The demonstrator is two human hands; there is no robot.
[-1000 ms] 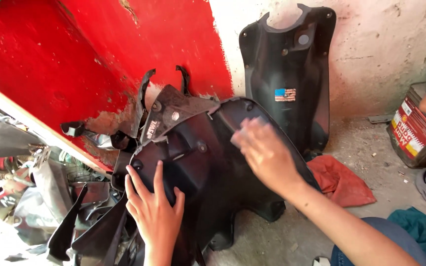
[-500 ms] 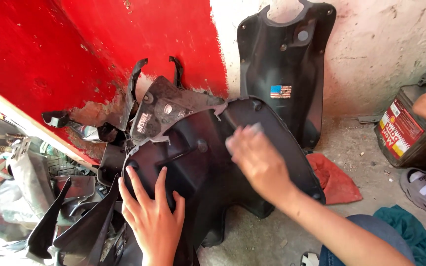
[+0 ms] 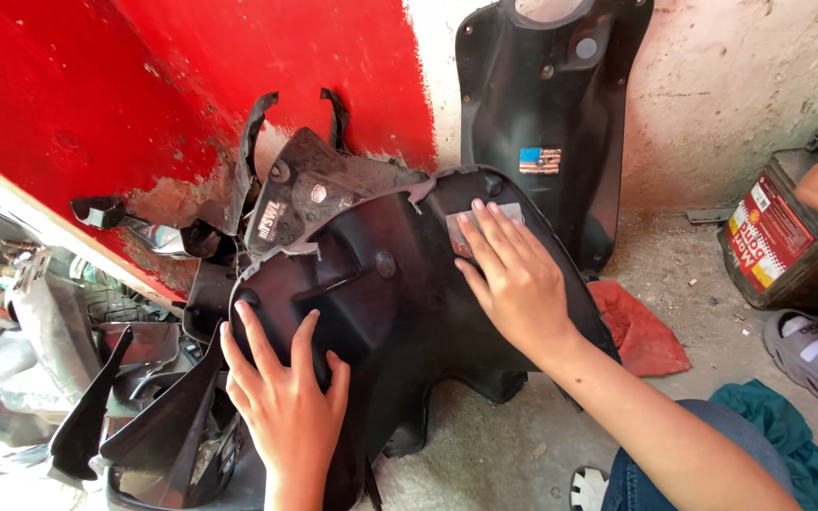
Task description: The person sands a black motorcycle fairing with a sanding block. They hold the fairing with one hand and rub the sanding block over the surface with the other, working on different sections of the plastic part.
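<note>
The black plastic scooter fairing panel (image 3: 381, 284) is steadied by the left hand (image 3: 286, 397), fingers spread flat; the right hand (image 3: 513, 279), fingers together, presses a small pad — the panel is judged light, stiff, best gripped at its rims.

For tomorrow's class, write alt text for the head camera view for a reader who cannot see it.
Two bare hands press flat on a large black plastic panel: the left hand low on its edge, the right hand over a grey patch. A second black panel leans on the wall, and a red cloth lies on the floor.
</note>
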